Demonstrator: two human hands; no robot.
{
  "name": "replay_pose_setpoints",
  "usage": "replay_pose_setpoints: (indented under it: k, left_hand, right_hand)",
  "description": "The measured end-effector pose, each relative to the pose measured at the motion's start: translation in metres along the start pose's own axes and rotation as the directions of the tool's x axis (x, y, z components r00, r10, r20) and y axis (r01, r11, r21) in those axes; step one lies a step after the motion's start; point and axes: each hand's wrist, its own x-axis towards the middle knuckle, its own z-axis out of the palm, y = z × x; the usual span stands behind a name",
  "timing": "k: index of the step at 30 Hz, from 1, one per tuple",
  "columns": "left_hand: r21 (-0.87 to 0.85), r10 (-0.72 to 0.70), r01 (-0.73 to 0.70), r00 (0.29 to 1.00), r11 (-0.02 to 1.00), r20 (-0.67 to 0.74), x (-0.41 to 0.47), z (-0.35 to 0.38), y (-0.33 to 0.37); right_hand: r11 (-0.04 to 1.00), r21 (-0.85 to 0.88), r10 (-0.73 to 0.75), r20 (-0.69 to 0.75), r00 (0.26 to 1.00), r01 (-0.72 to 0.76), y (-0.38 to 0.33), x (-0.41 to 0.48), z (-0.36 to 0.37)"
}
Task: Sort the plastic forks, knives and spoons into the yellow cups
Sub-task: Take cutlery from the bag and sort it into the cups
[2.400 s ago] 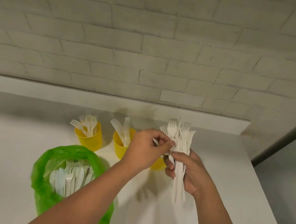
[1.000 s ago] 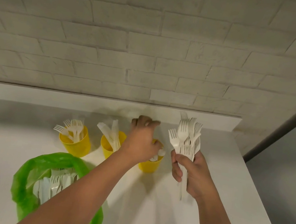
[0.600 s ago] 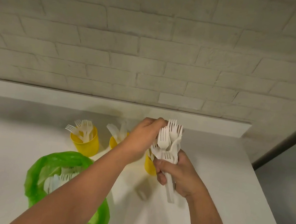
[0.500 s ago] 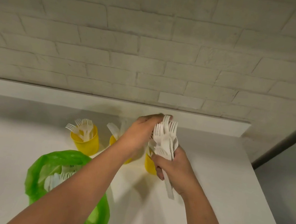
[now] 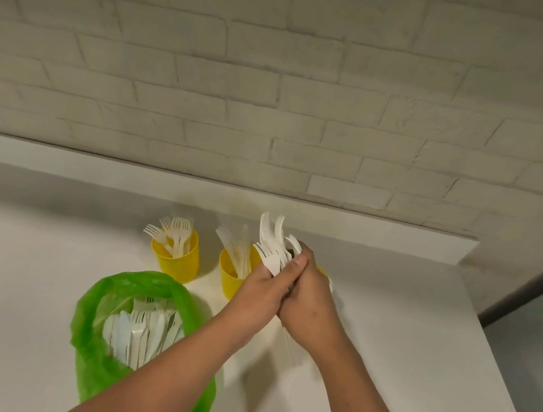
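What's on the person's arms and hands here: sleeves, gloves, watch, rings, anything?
Nothing worn that shows. Both forearms are bare right down to the bottom edge of the picture, so no sleeve or cuff is in view. The left hand and right hand are bare: no gloves, and no watch or wristband at either wrist. No ring shows, though the fingers are partly hidden and blurred.

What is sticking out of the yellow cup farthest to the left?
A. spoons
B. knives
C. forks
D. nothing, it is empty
C: pronged white forks fan out of the leftmost yellow cup, which stands behind the green bag.
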Motion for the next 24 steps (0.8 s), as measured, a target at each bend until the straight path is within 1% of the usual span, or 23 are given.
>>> replay_pose_setpoints:
  k: [4, 6, 9, 12, 14, 15, 17, 19, 20, 22, 23, 24]
  left_hand:
    - [-0.011, -0.078, 0.079, 0.995, 0.997, 0.065, 0.003, -0.007, 0.0]
    - [0.004, -0.102, 0.103, 0.99, 0.995, 0.1, 0.004, -0.01, 0.001]
    - [0.006, -0.133, 0.133, 0.985, 0.991, 0.105, 0.006, -0.013, 0.001]
    - [-0.132, -0.142, 0.153, 0.986, 0.979, 0.086, 0.008, -0.018, -0.002]
    - [-0.232, -0.109, 0.112, 0.994, 0.966, 0.027, 0.009, -0.019, -0.003]
    - [-0.28, -0.099, 0.092, 0.995, 0.956, -0.01, 0.011, -0.019, -0.005]
    - [-0.37, -0.09, 0.056, 0.993, 0.927, -0.077, 0.012, -0.019, -0.004]
    - [-0.389, -0.066, 0.009, 0.989, 0.921, -0.133, 0.015, -0.02, -0.002]
    - [-0.373, -0.048, -0.014, 0.986, 0.928, -0.159, 0.015, -0.022, -0.001]
    - [-0.355, -0.01, -0.062, 0.98, 0.933, -0.196, 0.016, -0.028, 0.004]
    - [-0.368, -0.002, -0.078, 0.977, 0.927, -0.211, 0.018, -0.032, 0.006]
    - [-0.399, -0.004, -0.086, 0.975, 0.913, -0.22, 0.02, -0.036, 0.009]
  right_hand:
    - [1.0, -0.001, 0.012, 0.155, 0.988, -0.012, 0.002, 0.001, -0.005]
    - [0.999, -0.025, 0.026, 0.262, 0.965, -0.02, 0.001, 0.002, -0.009]
    - [0.998, -0.041, 0.062, 0.391, 0.918, -0.05, 0.001, 0.006, -0.014]
    - [0.998, -0.02, 0.065, 0.434, 0.898, -0.063, -0.002, 0.009, -0.012]
    - [0.997, -0.002, 0.066, 0.452, 0.889, -0.073, -0.001, 0.012, -0.006]
    - [0.993, 0.044, 0.076, 0.447, 0.891, -0.106, -0.002, 0.013, -0.001]
    - [0.947, 0.247, 0.102, 0.372, 0.922, -0.204, -0.006, 0.013, 0.013]
    - [0.875, 0.435, 0.124, 0.22, 0.968, -0.211, -0.016, 0.01, 0.028]
    - [0.853, 0.491, 0.127, 0.136, 0.983, -0.178, -0.019, 0.007, 0.034]
    - [0.833, 0.548, 0.111, -0.026, 0.993, -0.079, -0.018, 0.002, 0.043]
    - [0.804, 0.593, 0.119, -0.093, 0.989, -0.041, -0.014, 0.0, 0.045]
    - [0.75, 0.661, 0.142, -0.134, 0.981, -0.018, -0.012, -0.001, 0.044]
